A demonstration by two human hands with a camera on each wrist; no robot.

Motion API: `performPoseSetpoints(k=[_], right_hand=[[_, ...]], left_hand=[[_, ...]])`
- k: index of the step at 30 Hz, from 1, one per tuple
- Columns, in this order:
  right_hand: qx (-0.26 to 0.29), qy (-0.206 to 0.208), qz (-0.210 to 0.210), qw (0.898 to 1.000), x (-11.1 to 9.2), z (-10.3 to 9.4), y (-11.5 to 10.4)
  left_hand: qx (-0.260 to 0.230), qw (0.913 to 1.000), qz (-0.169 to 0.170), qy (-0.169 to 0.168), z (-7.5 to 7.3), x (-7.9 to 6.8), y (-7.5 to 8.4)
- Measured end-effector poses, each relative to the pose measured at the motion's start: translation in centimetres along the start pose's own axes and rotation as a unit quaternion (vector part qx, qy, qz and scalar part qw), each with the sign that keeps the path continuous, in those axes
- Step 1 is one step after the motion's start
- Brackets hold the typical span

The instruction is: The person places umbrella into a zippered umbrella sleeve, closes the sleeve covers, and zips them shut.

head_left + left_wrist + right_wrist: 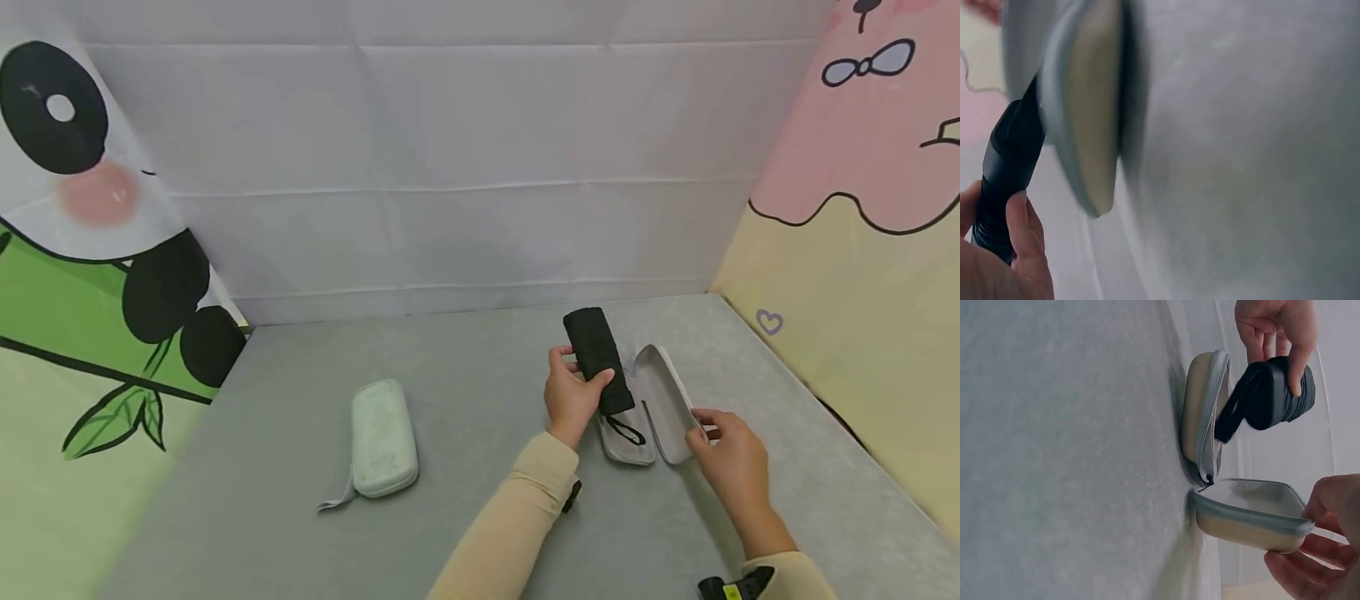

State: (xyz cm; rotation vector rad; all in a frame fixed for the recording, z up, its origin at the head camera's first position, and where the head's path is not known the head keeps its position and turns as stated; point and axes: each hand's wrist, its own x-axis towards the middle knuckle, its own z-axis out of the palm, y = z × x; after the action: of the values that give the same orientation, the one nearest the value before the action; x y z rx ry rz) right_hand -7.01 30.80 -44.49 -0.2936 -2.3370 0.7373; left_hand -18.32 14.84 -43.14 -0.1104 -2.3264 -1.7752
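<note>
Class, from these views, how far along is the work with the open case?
Done: the case is unzipped and spread open. In hand: the left hand grips the black bundle over one half; the right hand holds the other half. Remaining, if the bundle is going in: lowering it and zipping the gaping case shut; these stills cannot show the direction.

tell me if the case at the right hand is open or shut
Open: the case has its two halves spread apart, inner side showing, and the right hand grips one half.
</note>
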Motion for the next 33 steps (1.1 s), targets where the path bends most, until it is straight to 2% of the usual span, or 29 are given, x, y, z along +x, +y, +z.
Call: performPoseSetpoints(k=[3,7,15,23,31,33], right_hand=[[0.0,0.004,-0.01,1.0,0.0,0.1,0.0],[-0.002,0.007,-0.021,1.0,0.0,0.1,0.1],[-0.008,0.011,-0.027,1.0,0.0,0.1,0.0],[-0.007,0.014,-0.034,0.999,0.1,0.0,-0.1],[-0.005,0.02,-0.049,0.999,0.0,-0.1,-0.1],[-0.006,0.019,-0.051,0.999,-0.1,-0.1,0.0]], left_hand=[[0.017,0.9994,0.027,-0.014,0.6,-0.6,-0.4],[0.041,0.9976,0.035,-0.043,1.1,-1.2,-0.8],[0.095,0.9923,0.0,-0.08,1.6,-1.7,-1.0],[0.167,0.9786,-0.04,-0.114,1.8,-1.7,-0.9],[0.225,0.9599,-0.051,-0.16,1.7,-1.1,-0.6],[0.226,0.9578,-0.055,-0.168,1.7,-1.0,-0.5]])
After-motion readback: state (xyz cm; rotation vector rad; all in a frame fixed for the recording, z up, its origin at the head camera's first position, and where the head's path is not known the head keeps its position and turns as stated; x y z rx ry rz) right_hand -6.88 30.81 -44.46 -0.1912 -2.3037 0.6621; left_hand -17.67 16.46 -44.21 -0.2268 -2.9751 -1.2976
